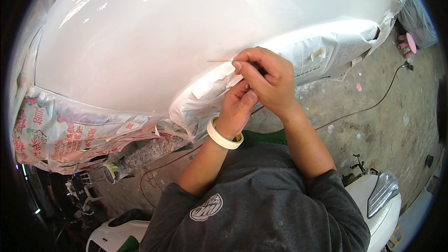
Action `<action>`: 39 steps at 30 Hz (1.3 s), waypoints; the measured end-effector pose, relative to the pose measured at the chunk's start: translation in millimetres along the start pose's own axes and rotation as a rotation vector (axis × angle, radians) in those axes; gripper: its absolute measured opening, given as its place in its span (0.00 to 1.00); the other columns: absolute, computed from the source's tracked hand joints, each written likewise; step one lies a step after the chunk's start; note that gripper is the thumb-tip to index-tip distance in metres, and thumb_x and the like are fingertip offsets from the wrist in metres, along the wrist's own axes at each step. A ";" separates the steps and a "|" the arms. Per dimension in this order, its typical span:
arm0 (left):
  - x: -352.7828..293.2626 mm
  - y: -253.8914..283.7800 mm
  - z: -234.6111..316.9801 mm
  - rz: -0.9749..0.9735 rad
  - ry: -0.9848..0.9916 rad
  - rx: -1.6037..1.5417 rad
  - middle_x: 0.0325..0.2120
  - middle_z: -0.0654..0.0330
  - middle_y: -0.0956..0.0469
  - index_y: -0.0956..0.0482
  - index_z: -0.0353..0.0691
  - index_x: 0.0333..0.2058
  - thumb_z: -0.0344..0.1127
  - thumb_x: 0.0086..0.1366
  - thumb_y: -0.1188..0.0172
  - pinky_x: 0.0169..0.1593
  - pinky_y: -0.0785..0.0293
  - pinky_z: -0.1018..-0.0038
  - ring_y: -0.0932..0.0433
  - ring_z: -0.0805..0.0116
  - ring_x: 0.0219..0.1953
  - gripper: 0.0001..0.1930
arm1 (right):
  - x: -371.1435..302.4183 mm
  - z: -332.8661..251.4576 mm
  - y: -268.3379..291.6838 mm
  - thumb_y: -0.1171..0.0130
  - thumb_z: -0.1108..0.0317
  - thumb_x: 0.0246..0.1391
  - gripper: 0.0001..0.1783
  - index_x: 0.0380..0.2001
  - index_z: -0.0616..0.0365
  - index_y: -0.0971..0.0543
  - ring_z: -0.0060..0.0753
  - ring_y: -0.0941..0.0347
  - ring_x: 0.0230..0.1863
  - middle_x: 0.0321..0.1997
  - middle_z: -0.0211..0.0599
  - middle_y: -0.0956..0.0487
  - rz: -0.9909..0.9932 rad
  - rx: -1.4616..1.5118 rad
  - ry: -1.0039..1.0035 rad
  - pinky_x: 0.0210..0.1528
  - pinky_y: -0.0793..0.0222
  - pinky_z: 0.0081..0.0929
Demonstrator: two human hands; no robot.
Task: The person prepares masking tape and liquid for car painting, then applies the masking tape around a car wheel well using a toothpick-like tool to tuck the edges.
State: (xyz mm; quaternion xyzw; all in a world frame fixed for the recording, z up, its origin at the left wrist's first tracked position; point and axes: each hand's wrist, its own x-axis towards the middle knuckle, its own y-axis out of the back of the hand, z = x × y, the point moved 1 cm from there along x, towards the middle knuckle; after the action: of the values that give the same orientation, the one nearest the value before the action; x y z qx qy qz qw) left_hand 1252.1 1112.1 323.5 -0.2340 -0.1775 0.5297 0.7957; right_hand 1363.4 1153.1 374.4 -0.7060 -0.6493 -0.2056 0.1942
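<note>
My right hand (268, 75) pinches a thin brown stick-like piece (219, 60) between thumb and fingertips. It points left over the edge of a glossy white car body panel (140, 37). Just below, my left hand (238, 109) is closed, its thumb pressed against curled fingers and close against the right hand; anything inside it is hidden. A roll of cream masking tape (219, 140) hangs around my left wrist like a bracelet. White masking paper (205, 91) lines the panel's lower curved edge, right behind my hands.
Printed newspaper (74, 133) covers the panel's left underside. A plastic-wrapped part (149, 156) lies below it. A thin hose (368, 107) runs across the stained concrete floor (396, 121). White vehicle parts (387, 210) stand at lower right and lower left. A pink disc (410, 43) sits far right.
</note>
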 end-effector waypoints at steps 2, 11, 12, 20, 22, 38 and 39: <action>-0.1 2.5 -0.8 -0.002 -0.006 0.035 0.44 0.65 0.27 0.30 0.32 0.53 0.47 0.66 0.41 0.53 0.34 0.77 0.30 0.76 0.47 0.25 | 0.2 -0.1 3.0 0.36 0.75 0.48 0.04 0.29 0.61 0.21 0.28 0.26 0.23 0.24 0.36 0.22 -0.044 -0.009 0.016 0.25 0.32 0.23; -7.6 10.0 -8.2 -0.063 -0.023 0.179 0.43 0.64 0.26 0.27 0.36 0.48 0.38 0.64 0.38 0.51 0.31 0.77 0.29 0.76 0.46 0.17 | -16.6 -16.1 20.4 0.37 0.76 0.48 0.03 0.29 0.63 0.21 0.26 0.27 0.23 0.24 0.36 0.22 -0.110 0.068 -0.085 0.26 0.33 0.21; -9.3 7.7 -6.8 -0.071 -0.021 0.204 0.44 0.64 0.25 0.26 0.37 0.48 0.38 0.64 0.37 0.51 0.31 0.77 0.29 0.75 0.47 0.17 | -23.3 -21.8 22.5 0.38 0.77 0.49 0.03 0.29 0.63 0.21 0.25 0.26 0.24 0.24 0.36 0.22 -0.090 0.125 -0.141 0.27 0.32 0.21; -16.5 -22.0 -2.2 -0.205 -0.258 0.763 0.50 0.57 0.25 0.28 0.37 0.52 0.32 0.61 0.37 0.58 0.34 0.69 0.30 0.64 0.55 0.21 | -78.4 -31.4 65.8 0.43 0.75 0.58 0.05 0.37 0.65 0.23 0.20 0.25 0.28 0.32 0.34 0.20 0.109 0.238 -0.377 0.30 0.29 0.17; -27.6 -30.2 -0.1 -0.166 -0.138 0.622 0.49 0.56 0.26 0.29 0.36 0.54 0.32 0.62 0.37 0.57 0.34 0.68 0.30 0.64 0.55 0.22 | -89.0 -35.3 77.7 0.45 0.74 0.60 0.05 0.38 0.64 0.25 0.19 0.25 0.28 0.33 0.33 0.20 0.123 0.268 -0.475 0.31 0.29 0.17; -27.9 -92.1 0.0 -0.070 0.192 0.272 0.39 0.59 0.26 0.26 0.33 0.46 0.21 0.63 0.42 0.47 0.28 0.77 0.25 0.73 0.42 0.13 | -130.8 -49.9 119.3 0.48 0.67 0.64 0.08 0.38 0.62 0.26 0.16 0.28 0.28 0.31 0.30 0.23 0.132 0.573 -0.796 0.31 0.32 0.15; -26.5 -93.6 -3.8 -0.080 0.195 0.297 0.39 0.59 0.25 0.26 0.33 0.45 0.21 0.63 0.42 0.47 0.28 0.77 0.25 0.73 0.41 0.12 | -134.9 -47.4 122.8 0.48 0.67 0.64 0.08 0.38 0.62 0.26 0.17 0.28 0.28 0.31 0.30 0.23 0.133 0.585 -0.805 0.31 0.32 0.15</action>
State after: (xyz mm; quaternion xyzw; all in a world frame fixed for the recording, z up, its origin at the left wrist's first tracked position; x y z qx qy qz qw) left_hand 1315.2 1056.1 371.9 -0.1568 -0.0283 0.4930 0.8553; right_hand 1474.2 1004.6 340.3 -0.6853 -0.6567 0.2864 0.1309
